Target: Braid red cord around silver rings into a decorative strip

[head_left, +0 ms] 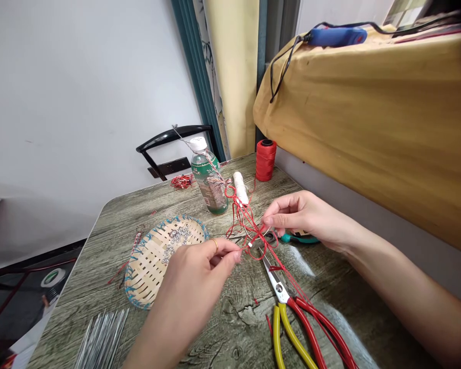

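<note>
The left hand (195, 269) pinches a strand of red cord (258, 233) with thumb and forefinger pressed together; the right hand (301, 212) nips the cord likewise, fingers closed. The looped cord spans the gap between the 2 hands over the counter (223, 323), near red-handled scissors (279, 289) (tips pointing away from the person).

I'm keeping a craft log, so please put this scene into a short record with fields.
Left hand: pinching red cord
Right hand: pinching the same tangle of cord
Scissors: on the table, red handles toward the viewer
Basket: woven, blue-stitched rim, small shiny beads inside
Bottle: upright, white cap on
Red spool: upright, beyond the right hand
</note>
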Action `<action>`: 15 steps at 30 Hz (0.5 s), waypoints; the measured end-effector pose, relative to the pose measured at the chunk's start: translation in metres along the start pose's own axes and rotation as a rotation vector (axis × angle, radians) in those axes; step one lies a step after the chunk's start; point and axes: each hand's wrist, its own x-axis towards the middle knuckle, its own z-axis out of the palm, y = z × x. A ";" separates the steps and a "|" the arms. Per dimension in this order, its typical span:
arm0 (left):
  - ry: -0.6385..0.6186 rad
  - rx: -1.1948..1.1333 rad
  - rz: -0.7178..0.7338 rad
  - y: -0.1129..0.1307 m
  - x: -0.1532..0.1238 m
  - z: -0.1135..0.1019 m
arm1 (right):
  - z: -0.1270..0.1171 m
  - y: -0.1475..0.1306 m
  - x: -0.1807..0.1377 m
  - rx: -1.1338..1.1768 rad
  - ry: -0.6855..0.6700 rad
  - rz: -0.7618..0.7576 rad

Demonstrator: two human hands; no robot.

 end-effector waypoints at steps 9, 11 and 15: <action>-0.125 -0.002 0.155 0.002 -0.008 -0.022 | -0.027 -0.012 -0.004 0.291 0.201 -0.151; -0.201 0.000 0.200 0.005 -0.010 -0.027 | -0.032 -0.012 -0.003 0.359 0.244 -0.145; -0.454 -0.001 0.281 0.009 -0.010 -0.035 | -0.037 -0.009 0.001 0.340 0.272 -0.135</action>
